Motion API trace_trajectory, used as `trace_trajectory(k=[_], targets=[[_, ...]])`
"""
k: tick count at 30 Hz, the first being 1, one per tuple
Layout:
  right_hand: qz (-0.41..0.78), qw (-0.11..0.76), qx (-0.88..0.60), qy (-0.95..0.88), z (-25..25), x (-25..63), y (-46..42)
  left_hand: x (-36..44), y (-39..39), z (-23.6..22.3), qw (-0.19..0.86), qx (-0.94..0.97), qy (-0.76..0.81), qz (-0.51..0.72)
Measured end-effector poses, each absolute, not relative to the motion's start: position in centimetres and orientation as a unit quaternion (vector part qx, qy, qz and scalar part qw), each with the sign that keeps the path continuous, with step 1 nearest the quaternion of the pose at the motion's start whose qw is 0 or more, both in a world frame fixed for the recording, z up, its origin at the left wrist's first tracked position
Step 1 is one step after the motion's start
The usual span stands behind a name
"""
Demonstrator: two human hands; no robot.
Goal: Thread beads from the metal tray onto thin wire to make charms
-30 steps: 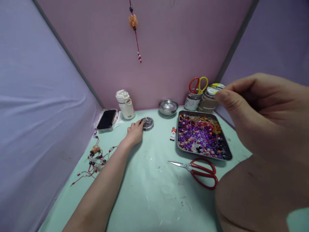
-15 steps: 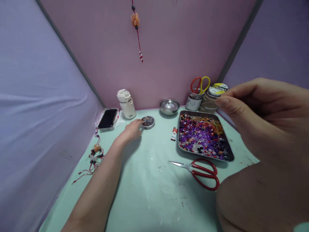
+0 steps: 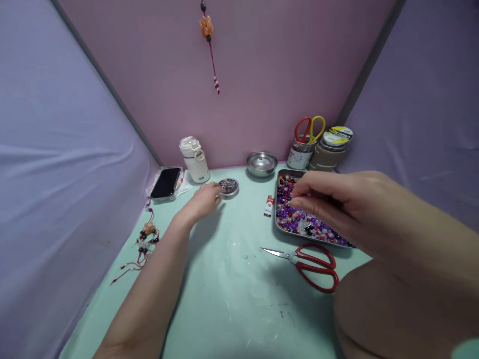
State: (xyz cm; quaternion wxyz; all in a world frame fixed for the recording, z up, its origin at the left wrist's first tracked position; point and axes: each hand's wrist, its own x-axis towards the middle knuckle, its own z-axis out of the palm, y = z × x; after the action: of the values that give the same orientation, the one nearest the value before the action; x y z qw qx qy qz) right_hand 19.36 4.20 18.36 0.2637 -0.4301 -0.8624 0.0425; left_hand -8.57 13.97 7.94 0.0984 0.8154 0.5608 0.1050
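Observation:
My left hand point(image 3: 205, 202) reaches forward with bent fingers gripping the left edge of a flat round spool point(image 3: 229, 187) with a dark printed top, lying on the table. Raised in front of the bead tray point(image 3: 277, 209), my right hand point(image 3: 337, 204) is closed in a pinch of thumb and forefinger; whatever it holds is too fine to make out. The tray is full of purple, red, black and clear beads, and my right hand hides part of it. Red-handled scissors point(image 3: 305, 264) lie below the tray, blades pointing left. A small red-and-white lighter point(image 3: 268, 206) lies at its left side.
A metal bowl point(image 3: 262, 164), a jar point(image 3: 300, 153) holding scissors and a lidded jar point(image 3: 329, 155) stand at the back. At left are a white bottle point(image 3: 195, 162), a phone point(image 3: 166, 183) and beaded cords point(image 3: 147, 242). A beaded string point(image 3: 206, 27) hangs against the pink wall.
My right hand has moved left and down, from the right of the tray to in front of it, still pinched. My left hand stays at the spool.

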Motion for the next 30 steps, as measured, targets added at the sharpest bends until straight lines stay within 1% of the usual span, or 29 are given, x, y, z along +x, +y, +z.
trace_trajectory(k=[2,5,7,10,12,15,17,20,22,25,30], targets=[[0.049,0.258,-0.425,-0.866,18.3,19.2,4.2,-7.8,12.8,10.1,0.152,0.797,0.55,0.195],[0.072,0.267,-0.418,-0.866,18.4,18.6,4.3,-6.2,10.4,12.8,0.316,0.744,0.5,0.311],[0.094,0.27,-0.417,-0.863,18.5,18.1,4.5,-5.1,8.9,13.9,0.409,0.728,0.436,0.336],[0.113,0.28,-0.433,-0.849,18.6,17.5,5.3,-4.1,7.7,14.4,0.492,0.726,0.374,0.304],[0.111,0.299,-0.451,-0.834,18.5,17.2,6.1,-4.1,7.7,14.1,0.506,0.718,0.374,0.299],[0.098,0.321,-0.471,-0.816,18.1,17.2,7.3,-4.5,8.5,13.5,0.487,0.689,0.409,0.348],[0.096,0.304,-0.468,-0.824,17.6,17.4,8.2,-4.8,9.0,13.2,0.49,0.655,0.419,0.394],[0.105,0.231,-0.441,-0.861,16.7,17.3,9.3,-4.8,9.4,13.0,0.52,0.603,0.421,0.434],[0.089,0.2,-0.428,-0.877,16.2,17.0,9.9,-4.7,9.5,13.0,0.537,0.582,0.419,0.444],[0.064,0.199,-0.435,-0.876,15.7,16.3,10.5,-4.6,9.5,13.0,0.558,0.567,0.407,0.448],[0.121,0.208,-0.446,-0.862,14.9,15.4,11.4,-4.7,9.6,12.8,0.577,0.553,0.389,0.458]])
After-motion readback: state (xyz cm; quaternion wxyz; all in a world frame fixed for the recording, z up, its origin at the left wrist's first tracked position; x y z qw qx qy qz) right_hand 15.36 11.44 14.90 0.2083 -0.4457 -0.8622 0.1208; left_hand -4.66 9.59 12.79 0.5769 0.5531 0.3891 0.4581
